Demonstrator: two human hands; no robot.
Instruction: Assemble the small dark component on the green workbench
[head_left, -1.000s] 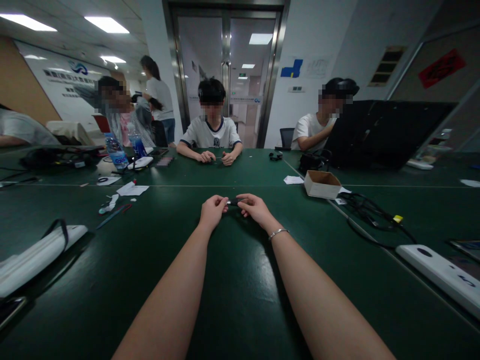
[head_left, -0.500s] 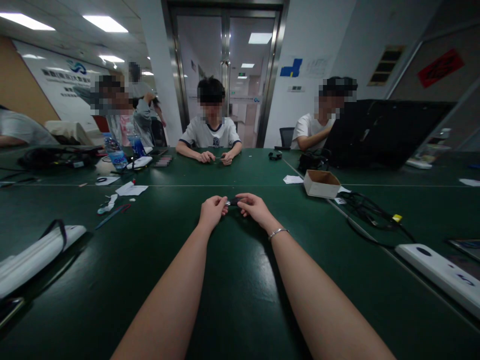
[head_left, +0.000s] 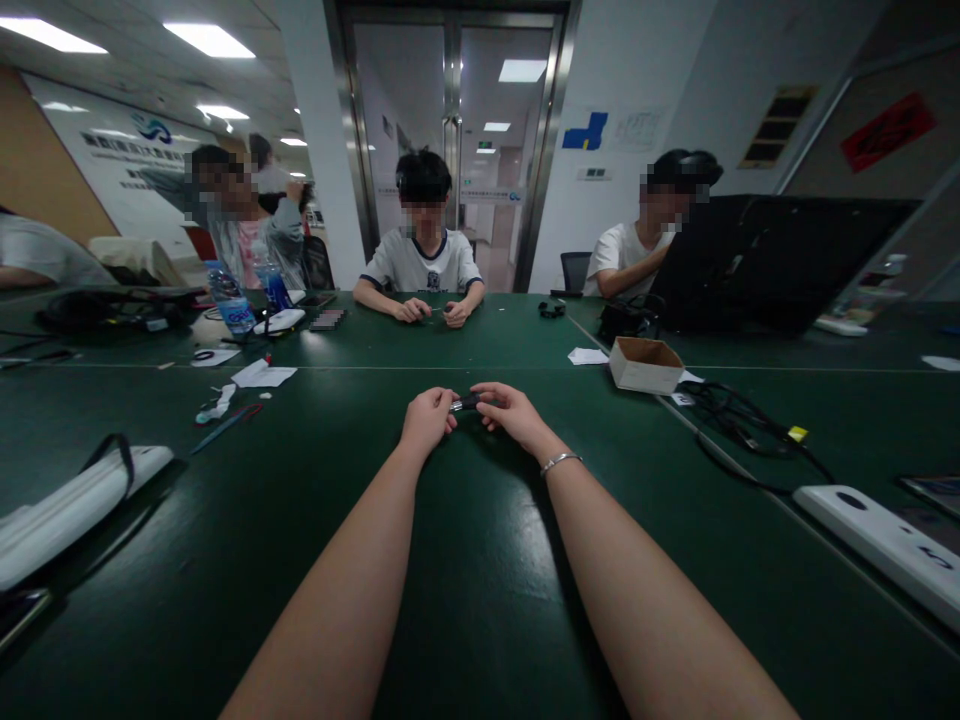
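Note:
Between my two hands is a small, slim black object (head_left: 468, 402) with a shiny silver end; its exact kind is too small to make out. The fingertips of my left hand (head_left: 426, 422) pinch the silver end. My right hand (head_left: 514, 412), with a silver bracelet at the wrist, holds the black end between thumb and fingers. Both hands are just above or resting on the dark green table (head_left: 480, 560); I cannot tell which. The fingers partly hide both ends of the object.
An open cardboard box (head_left: 646, 372) stands to the right, near black cables (head_left: 739, 415) and a white power strip (head_left: 877, 535). On the left lie a white device (head_left: 90, 505), a blue pen-like tool (head_left: 225, 430) and papers (head_left: 264, 374). Across the table sits a person (head_left: 421, 262).
The view has shifted very slightly. Both hands keep their hold on the small object, and slightly more of its silver part shows.

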